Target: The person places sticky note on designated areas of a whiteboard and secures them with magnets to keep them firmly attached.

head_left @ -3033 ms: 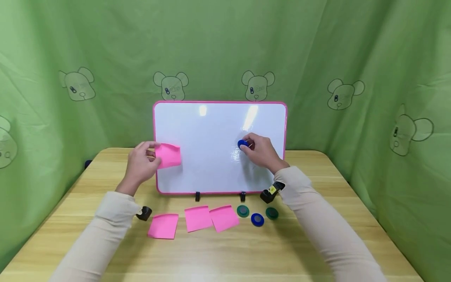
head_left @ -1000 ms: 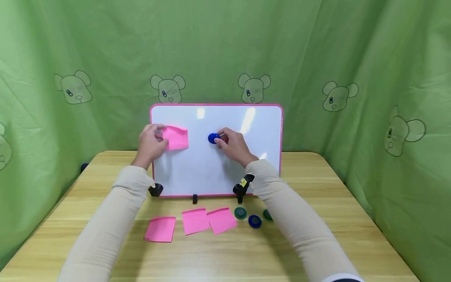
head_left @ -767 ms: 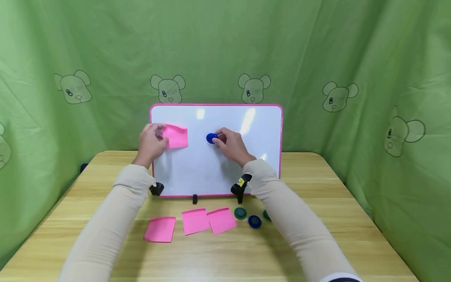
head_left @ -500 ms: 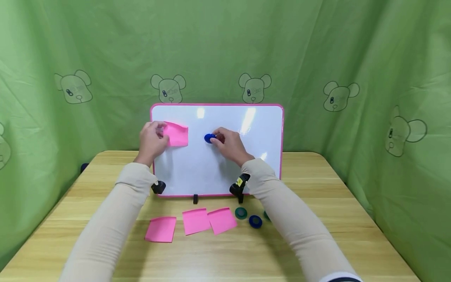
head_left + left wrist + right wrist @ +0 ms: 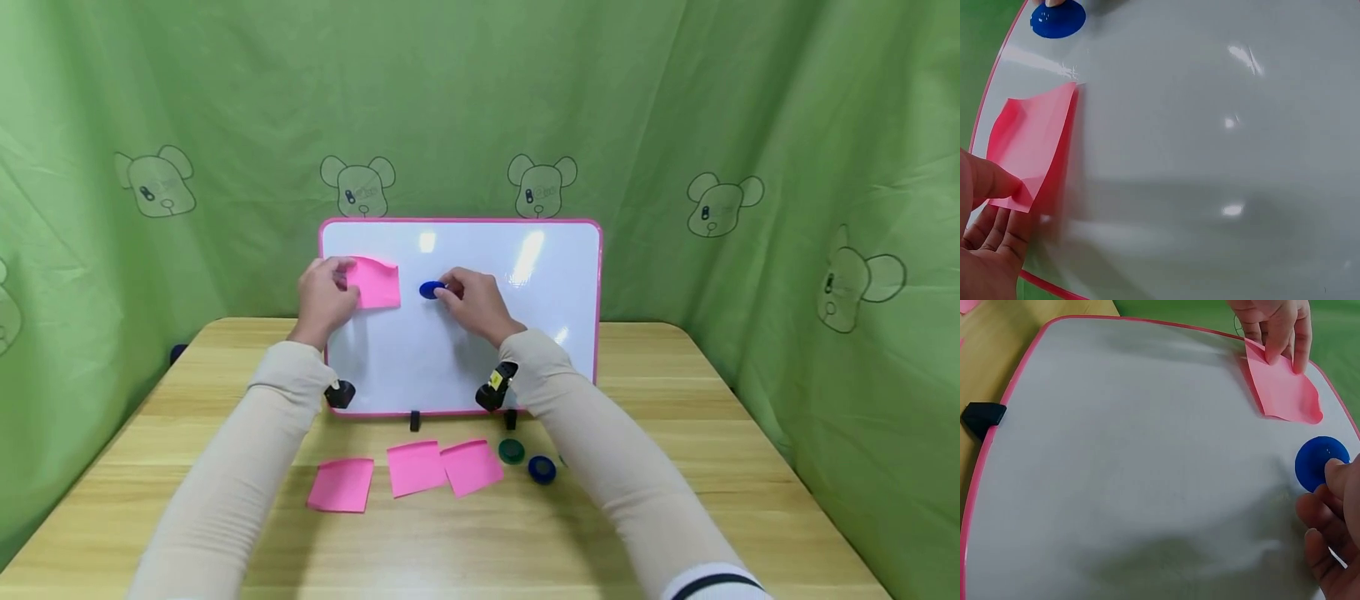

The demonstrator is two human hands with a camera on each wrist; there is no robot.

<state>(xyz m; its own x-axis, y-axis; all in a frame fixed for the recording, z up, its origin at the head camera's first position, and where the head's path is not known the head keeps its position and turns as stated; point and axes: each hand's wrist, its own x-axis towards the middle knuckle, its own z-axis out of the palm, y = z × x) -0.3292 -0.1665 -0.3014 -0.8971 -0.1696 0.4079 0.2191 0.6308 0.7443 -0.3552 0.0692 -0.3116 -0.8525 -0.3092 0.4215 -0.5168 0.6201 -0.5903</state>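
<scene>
A pink sticky note (image 5: 377,283) is pinched at its left edge by my left hand (image 5: 324,298), in front of the upper left part of a pink-framed whiteboard (image 5: 442,367). Its top edge curls away from the board in the head view. To the right of the note, my right hand (image 5: 476,304) pinches a round blue magnet (image 5: 430,289) between thumb and fingers. In the right wrist view the blue magnet (image 5: 1317,461) is close to the free edge of the pink sticky note (image 5: 1285,394).
Three more pink notes, one being the leftmost note (image 5: 341,485), lie on the wooden table (image 5: 420,550) before the board. Beside them are a green magnet (image 5: 512,452) and a blue magnet (image 5: 542,469); another is mostly hidden by the right sleeve. Black feet (image 5: 415,421) support the board.
My left hand has carried the note up and right across the board. My right hand has brought the blue magnet leftward and slightly up, closer to the note.
</scene>
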